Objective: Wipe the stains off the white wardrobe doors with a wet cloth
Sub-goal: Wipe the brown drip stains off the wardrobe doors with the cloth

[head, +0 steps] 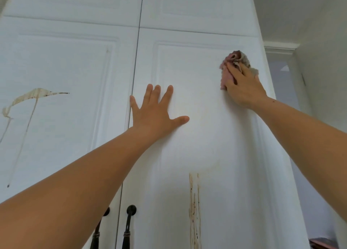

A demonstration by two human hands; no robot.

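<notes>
1. White wardrobe [244, 155] fills my feed, seen from below: two tall painted doors with raised rectangular frame mouldings, and two smaller upper doors [75, 3] above a thin seam.
2. Off to the right I see a pale wall [319, 80] and a stepped moulding [279, 49] under the ceiling.
3. On the left door [65, 136] I make out a tan, crescent-shaped smear [28, 97]. Thin runs trail down from it, one ending in a dark dot.
4. Low on the right door [187, 70], narrow brown drip streaks [194, 207] run vertically, flecked with dark specks.
5. The left hand [155, 113] lies flat on the right door just beside the centre gap, fingers straight and spread wide, holding nothing.
6. The right hand [242, 87] presses the cloth [232, 60] against the upper right part of that door's panel. Its fingers lie nearly straight across the fabric; I cannot see the thumb.
7. The cloth is crumpled and soft-looking, pink on one side and grey-beige on the other, bunching out past the fingertips.
8. Two slim dark handles [129, 224] with round bases sit either side of the gap at the bottom, the left one partly behind the forearm.
</notes>
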